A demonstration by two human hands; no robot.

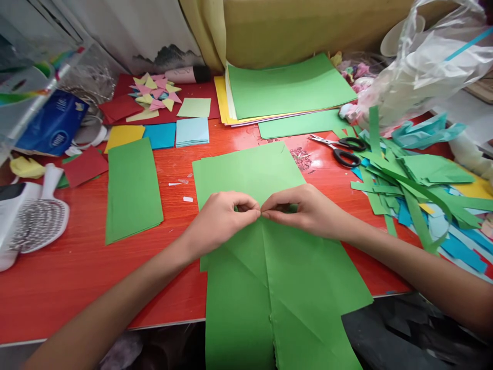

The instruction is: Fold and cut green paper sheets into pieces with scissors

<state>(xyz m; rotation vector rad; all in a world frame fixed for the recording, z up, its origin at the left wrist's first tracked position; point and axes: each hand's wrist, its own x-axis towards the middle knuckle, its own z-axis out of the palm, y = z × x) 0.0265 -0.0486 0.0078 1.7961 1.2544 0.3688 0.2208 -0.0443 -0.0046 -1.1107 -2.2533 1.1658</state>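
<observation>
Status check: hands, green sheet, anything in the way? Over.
Left hand and right hand pinching green sheet at its crease, side by side. Near end split along crease. Scissors and paper scraps off right, apart from hands.

Soft, fairly even light covers the red worktop point(69, 303), with a pale sheen on its far part and bright glints on the plastic bag point(408, 82). Creases read clearly on the green sheet point(308, 272), under faint shading. Below the worktop's front edge everything falls dark. Toward the corners, shapes stretch and detail softens.
</observation>
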